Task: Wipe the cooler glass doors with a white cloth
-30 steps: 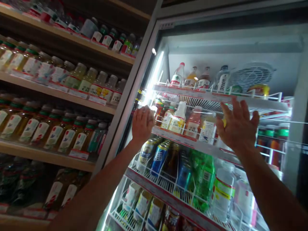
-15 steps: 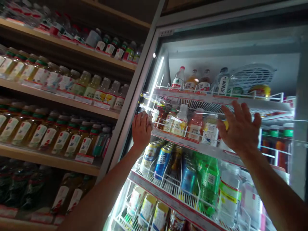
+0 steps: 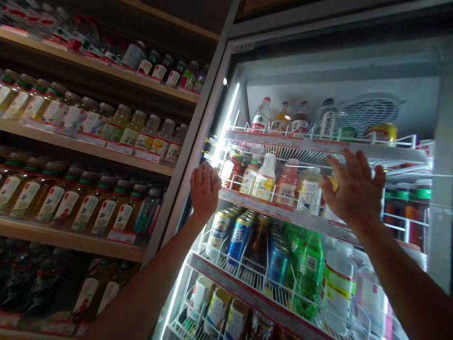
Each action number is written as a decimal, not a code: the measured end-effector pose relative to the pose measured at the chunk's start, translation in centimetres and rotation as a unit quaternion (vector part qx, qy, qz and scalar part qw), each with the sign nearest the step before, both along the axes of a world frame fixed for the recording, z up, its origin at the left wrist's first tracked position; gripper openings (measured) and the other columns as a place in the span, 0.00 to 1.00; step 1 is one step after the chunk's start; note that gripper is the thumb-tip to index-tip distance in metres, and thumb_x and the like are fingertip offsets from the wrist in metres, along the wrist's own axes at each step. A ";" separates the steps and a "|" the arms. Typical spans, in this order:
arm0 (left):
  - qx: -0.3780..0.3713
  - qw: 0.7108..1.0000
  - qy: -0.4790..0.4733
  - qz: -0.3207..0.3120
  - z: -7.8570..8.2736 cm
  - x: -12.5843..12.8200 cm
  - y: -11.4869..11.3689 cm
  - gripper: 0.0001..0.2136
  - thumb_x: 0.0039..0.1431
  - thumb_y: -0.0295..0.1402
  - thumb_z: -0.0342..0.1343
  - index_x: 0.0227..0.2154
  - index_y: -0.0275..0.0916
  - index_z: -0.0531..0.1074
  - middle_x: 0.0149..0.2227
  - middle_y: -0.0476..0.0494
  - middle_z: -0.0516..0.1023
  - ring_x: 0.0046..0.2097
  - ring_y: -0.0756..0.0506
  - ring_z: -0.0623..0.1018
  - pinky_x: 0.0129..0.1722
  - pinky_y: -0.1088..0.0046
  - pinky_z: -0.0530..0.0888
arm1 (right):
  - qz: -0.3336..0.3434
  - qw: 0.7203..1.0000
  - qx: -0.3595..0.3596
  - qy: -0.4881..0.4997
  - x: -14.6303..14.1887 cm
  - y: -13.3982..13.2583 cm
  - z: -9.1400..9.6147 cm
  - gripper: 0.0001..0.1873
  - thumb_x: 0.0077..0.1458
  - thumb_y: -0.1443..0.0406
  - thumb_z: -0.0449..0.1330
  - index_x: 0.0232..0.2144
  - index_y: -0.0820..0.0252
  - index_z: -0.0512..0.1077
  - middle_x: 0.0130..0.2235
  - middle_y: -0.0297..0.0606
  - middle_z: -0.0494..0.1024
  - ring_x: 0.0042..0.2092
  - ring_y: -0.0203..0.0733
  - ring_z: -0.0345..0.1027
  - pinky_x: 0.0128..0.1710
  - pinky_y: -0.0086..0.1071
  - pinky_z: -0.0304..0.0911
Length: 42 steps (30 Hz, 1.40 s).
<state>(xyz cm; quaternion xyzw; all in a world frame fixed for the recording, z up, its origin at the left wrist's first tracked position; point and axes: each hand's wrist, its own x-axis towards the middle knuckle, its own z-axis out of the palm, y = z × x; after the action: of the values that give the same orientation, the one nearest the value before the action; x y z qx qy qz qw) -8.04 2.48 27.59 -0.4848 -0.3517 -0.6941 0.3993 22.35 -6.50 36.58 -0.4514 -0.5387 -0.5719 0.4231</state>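
My left hand (image 3: 205,190) is against the left part of the glass door (image 3: 304,61) of a lit drinks fridge. Its fingers press on a small pale crumpled cloth (image 3: 214,171), mostly hidden beneath them. On the right, my right hand (image 3: 350,189) is spread with the palm toward the glass and holds nothing. Behind the glass, bottles stand on the upper racks, among them an orange-pink bottle (image 3: 286,182) and a white-capped yellow bottle (image 3: 265,177). Lower down are a blue can (image 3: 239,241) and a green bottle (image 3: 308,269).
The fridge's grey door frame (image 3: 198,137) runs slanting beside my left hand. To its left, wooden shelves (image 3: 85,241) carry rows of bottled drinks (image 3: 56,200). A round fan grille (image 3: 370,111) shows at the back of the fridge's top rack.
My left hand has slid slightly left along the glass, toward the door frame, with the cloth. My right hand stays spread in nearly the same place.
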 end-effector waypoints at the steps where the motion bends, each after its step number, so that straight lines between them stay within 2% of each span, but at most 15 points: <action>1: 0.004 1.000 0.003 -0.002 0.0 0.4 -0.1 0.20 0.61 0.33 0.41 0.56 0.35 0.59 0.59 0.34 0.61 0.63 0.40 0.56 0.61 0.49 0.56 | 0.000 1.000 -0.001 0.001 0.0 0.0 0.0 0.27 0.59 0.57 0.43 0.58 0.59 0.59 0.63 0.47 0.55 0.65 0.54 0.43 0.59 0.57 0.43; 7: -0.002 0.972 0.234 -0.023 -1.6 6.3 -2.5 0.19 0.61 0.34 0.43 0.55 0.40 0.61 0.61 0.42 0.60 0.65 0.41 0.51 0.61 0.54 0.58 | 0.014 1.000 0.000 -0.007 0.1 -0.1 -0.2 0.27 0.58 0.57 0.43 0.59 0.58 0.58 0.64 0.45 0.54 0.65 0.54 0.43 0.60 0.56 0.43; 9: -0.007 0.971 0.240 -0.019 -1.4 5.1 -2.1 0.19 0.61 0.35 0.43 0.55 0.41 0.61 0.60 0.43 0.61 0.65 0.42 0.53 0.61 0.56 0.59 | 0.011 1.000 0.011 -0.003 0.1 0.0 -0.3 0.27 0.58 0.57 0.43 0.57 0.59 0.60 0.63 0.46 0.55 0.64 0.54 0.44 0.60 0.55 0.43; 13: -0.007 0.998 0.060 0.000 -0.8 -0.4 0.0 0.20 0.62 0.34 0.42 0.57 0.39 0.59 0.60 0.37 0.61 0.64 0.41 0.56 0.61 0.52 0.57 | 0.006 1.000 0.026 -0.006 0.0 0.2 -0.5 0.25 0.59 0.58 0.45 0.56 0.62 0.62 0.62 0.47 0.57 0.64 0.54 0.46 0.59 0.55 0.45; 15: -0.002 1.000 0.007 0.008 -1.0 -1.2 0.3 0.20 0.62 0.33 0.42 0.56 0.37 0.59 0.60 0.35 0.61 0.64 0.40 0.56 0.61 0.50 0.57 | 0.013 1.000 0.025 -0.009 -0.1 0.3 -0.6 0.25 0.59 0.58 0.45 0.56 0.61 0.62 0.62 0.47 0.57 0.64 0.54 0.46 0.59 0.56 0.45; 19: 0.013 0.993 0.119 0.000 -2.7 3.5 -1.9 0.20 0.60 0.32 0.44 0.55 0.35 0.60 0.60 0.34 0.60 0.65 0.40 0.52 0.61 0.52 0.58 | 0.015 1.000 0.023 -0.001 -0.2 0.1 -0.6 0.25 0.59 0.57 0.44 0.55 0.59 0.62 0.62 0.46 0.57 0.64 0.53 0.46 0.59 0.55 0.44; 21: 0.007 0.975 0.223 -0.012 -3.4 6.5 -3.3 0.20 0.60 0.33 0.45 0.55 0.37 0.60 0.60 0.38 0.61 0.65 0.39 0.52 0.61 0.54 0.59 | 0.012 1.000 0.019 0.001 -0.1 0.0 -0.6 0.25 0.59 0.58 0.44 0.56 0.60 0.62 0.62 0.47 0.57 0.64 0.53 0.46 0.59 0.54 0.44; 23: 0.001 0.958 0.286 -0.016 -3.4 7.7 -3.7 0.20 0.60 0.34 0.46 0.55 0.40 0.61 0.60 0.41 0.62 0.65 0.40 0.52 0.61 0.55 0.60 | 0.015 1.000 0.020 -0.003 -0.1 0.0 -0.6 0.25 0.58 0.58 0.45 0.55 0.61 0.62 0.62 0.47 0.57 0.64 0.53 0.46 0.60 0.54 0.44; 25: -0.001 0.962 0.274 -0.014 -2.7 6.6 -3.1 0.20 0.60 0.34 0.45 0.56 0.41 0.60 0.60 0.42 0.61 0.65 0.41 0.53 0.61 0.55 0.60 | 0.019 0.999 0.031 -0.003 -0.1 0.2 -0.7 0.25 0.58 0.58 0.45 0.55 0.61 0.63 0.62 0.47 0.59 0.64 0.53 0.47 0.59 0.54 0.44; 29: 0.006 0.995 0.100 -0.007 -0.6 1.7 -0.6 0.21 0.62 0.33 0.42 0.57 0.39 0.58 0.61 0.38 0.59 0.64 0.41 0.54 0.62 0.53 0.57 | 0.024 0.999 0.041 -0.004 0.2 0.5 -0.6 0.24 0.58 0.59 0.46 0.54 0.61 0.64 0.61 0.46 0.59 0.63 0.52 0.48 0.59 0.54 0.44; 31: 0.010 0.998 0.053 -0.014 0.3 0.9 -0.1 0.21 0.62 0.32 0.42 0.58 0.38 0.56 0.62 0.36 0.58 0.65 0.40 0.53 0.62 0.50 0.56 | 0.031 0.999 0.041 -0.005 0.5 0.5 -0.4 0.23 0.58 0.59 0.47 0.54 0.61 0.63 0.61 0.46 0.59 0.63 0.52 0.48 0.59 0.55 0.44; 34: 0.018 0.993 0.096 -0.071 1.4 3.0 -0.6 0.25 0.61 0.30 0.41 0.62 0.37 0.47 0.63 0.34 0.55 0.65 0.40 0.52 0.61 0.53 0.59 | 0.087 0.995 0.045 -0.012 0.3 0.4 -0.6 0.23 0.58 0.60 0.47 0.55 0.60 0.63 0.60 0.46 0.61 0.63 0.51 0.50 0.60 0.55 0.45; 36: 0.020 0.982 0.147 -0.116 2.5 5.6 -1.3 0.30 0.61 0.31 0.43 0.63 0.37 0.39 0.64 0.33 0.50 0.65 0.41 0.52 0.61 0.56 0.61 | 0.179 0.982 0.044 -0.032 -1.0 0.4 -1.2 0.23 0.59 0.62 0.44 0.56 0.58 0.61 0.59 0.45 0.63 0.62 0.48 0.52 0.59 0.52 0.49; 39: 0.034 0.969 0.193 -0.153 4.3 8.0 -1.7 0.36 0.60 0.35 0.46 0.63 0.38 0.30 0.65 0.32 0.46 0.65 0.41 0.51 0.61 0.57 0.62 | 0.312 0.944 -0.022 -0.107 -4.9 1.0 -2.7 0.25 0.60 0.64 0.41 0.59 0.56 0.56 0.59 0.42 0.63 0.61 0.42 0.54 0.58 0.46 0.56; 42: 0.048 0.967 0.203 -0.143 4.7 7.2 -1.3 0.36 0.60 0.40 0.45 0.63 0.36 0.31 0.65 0.30 0.47 0.65 0.40 0.51 0.61 0.55 0.60 | 0.309 0.935 -0.092 -0.149 -9.3 2.2 -3.7 0.26 0.60 0.62 0.43 0.60 0.57 0.53 0.62 0.42 0.58 0.64 0.42 0.48 0.61 0.46 0.51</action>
<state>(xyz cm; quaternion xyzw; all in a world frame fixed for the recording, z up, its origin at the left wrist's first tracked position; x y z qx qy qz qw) -0.89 1.21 32.32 -0.6414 -0.1568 -0.6471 0.3812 13.01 -4.33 32.88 -0.2095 -0.7588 -0.4214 0.4503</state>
